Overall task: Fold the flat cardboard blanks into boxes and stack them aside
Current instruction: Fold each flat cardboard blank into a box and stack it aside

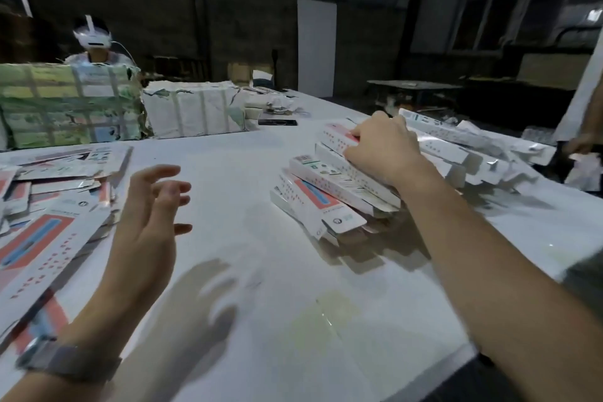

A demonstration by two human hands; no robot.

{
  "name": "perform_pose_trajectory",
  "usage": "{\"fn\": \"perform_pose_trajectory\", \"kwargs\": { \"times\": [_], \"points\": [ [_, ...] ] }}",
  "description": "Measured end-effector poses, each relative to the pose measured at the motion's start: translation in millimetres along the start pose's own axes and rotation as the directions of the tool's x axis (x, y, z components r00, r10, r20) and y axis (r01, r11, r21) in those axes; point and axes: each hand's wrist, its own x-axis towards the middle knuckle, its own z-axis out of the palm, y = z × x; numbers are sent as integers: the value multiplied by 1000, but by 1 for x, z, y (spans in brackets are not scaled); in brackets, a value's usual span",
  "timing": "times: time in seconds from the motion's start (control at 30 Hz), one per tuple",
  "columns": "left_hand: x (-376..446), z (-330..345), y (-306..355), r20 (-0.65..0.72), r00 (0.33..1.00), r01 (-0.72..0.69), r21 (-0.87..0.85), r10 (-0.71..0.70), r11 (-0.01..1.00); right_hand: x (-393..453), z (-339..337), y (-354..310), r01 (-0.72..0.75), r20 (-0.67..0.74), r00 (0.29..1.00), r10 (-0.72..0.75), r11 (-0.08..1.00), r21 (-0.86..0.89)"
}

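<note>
A heap of folded long white boxes with red and blue print lies right of the table's middle. My right hand is on top of that heap, fingers curled round the top folded box. My left hand hovers above the white table, fingers spread and relaxed, holding nothing. Flat cardboard blanks with the same print are spread along the table's left edge, just left of that hand.
Two taped, wrapped bundles stand at the back left, a person with a white headset behind them. More folded boxes lie at the right, near another person's hand. A dark phone lies mid-back.
</note>
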Motion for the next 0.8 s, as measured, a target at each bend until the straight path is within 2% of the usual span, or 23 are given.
{"fn": "perform_pose_trajectory", "kwargs": {
  "times": [0.07,0.13,0.2,0.23,0.27,0.33,0.4,0.47,0.53,0.63,0.7,0.8],
  "points": [
    [2,-3,-2,-15,1000,27,54,-26,998,2,-1,-4,1,-39,999,-5,996,-91],
    [4,-6,-6,-19,999,51,141,-48,989,1,-2,-14,40,-108,993,-50,994,-98],
    [6,-11,-11,3,999,41,317,-44,947,-5,-3,-31,142,-174,975,-136,990,23],
    [8,-14,-16,20,999,26,445,-38,895,-11,-2,-41,207,-192,964,-184,973,106],
    [10,-18,-21,42,998,9,590,-42,807,-19,0,-53,269,-192,953,-233,944,189],
    [13,-26,-27,85,991,-18,842,-101,539,-36,9,-79,363,-149,932,-331,859,362],
    [17,-37,-30,51,973,19,955,-225,297,-52,20,-105,405,-79,901,-426,765,500],
    [21,-50,-27,-60,945,127,973,-322,192,-65,32,-127,425,-29,864,-503,697,578],
    [22,-60,-27,-153,917,215,967,-367,136,-78,48,-141,440,-7,828,-560,644,626],
    [22,-67,-30,-194,884,259,961,-425,100,-92,69,-146,489,6,779,-627,614,619],
    [20,-67,-29,-156,913,213,970,-377,114,-94,76,-145,493,-8,767,-642,581,647],
    [16,-65,-26,-102,956,143,981,-274,134,-91,78,-140,442,-42,797,-603,535,720]
  ]
}}
